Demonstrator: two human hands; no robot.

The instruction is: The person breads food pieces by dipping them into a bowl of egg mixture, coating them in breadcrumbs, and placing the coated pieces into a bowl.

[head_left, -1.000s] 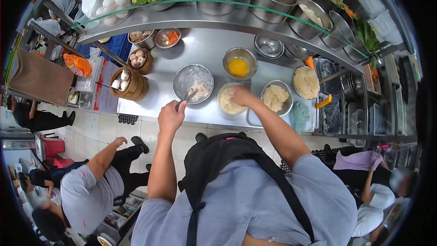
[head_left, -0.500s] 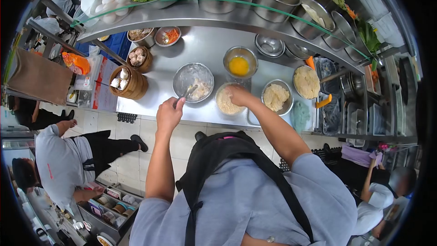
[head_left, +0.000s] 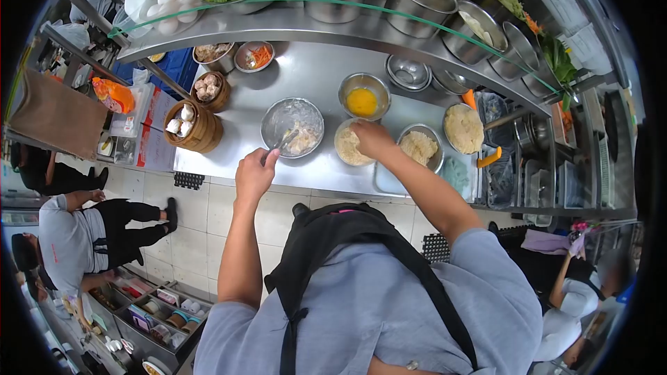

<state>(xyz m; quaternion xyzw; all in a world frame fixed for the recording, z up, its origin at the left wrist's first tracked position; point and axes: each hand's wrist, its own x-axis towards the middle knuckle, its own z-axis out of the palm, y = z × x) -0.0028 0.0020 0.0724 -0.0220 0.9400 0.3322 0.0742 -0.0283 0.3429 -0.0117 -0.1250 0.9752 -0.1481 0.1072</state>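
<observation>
From here I see the left hand point(head_left: 255, 172) gripping a metal utensil point(head_left: 285, 140) in the flour-dusted bowl point(head_left: 280, 112); the right hand point(head_left: 372, 140) reaches into pale crumbs point(head_left: 348, 148) nearby, its grasp unclear. I'd press lightly.

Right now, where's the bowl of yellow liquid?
In the head view, the bowl of yellow liquid is just right of centre, beyond the right hand and right of the floury bowl.

Crumb bowl point(head_left: 338, 153) shifted closer to egg bowl point(head_left: 366, 81); left-side co-worker point(head_left: 69, 243) stepped farther off.
</observation>
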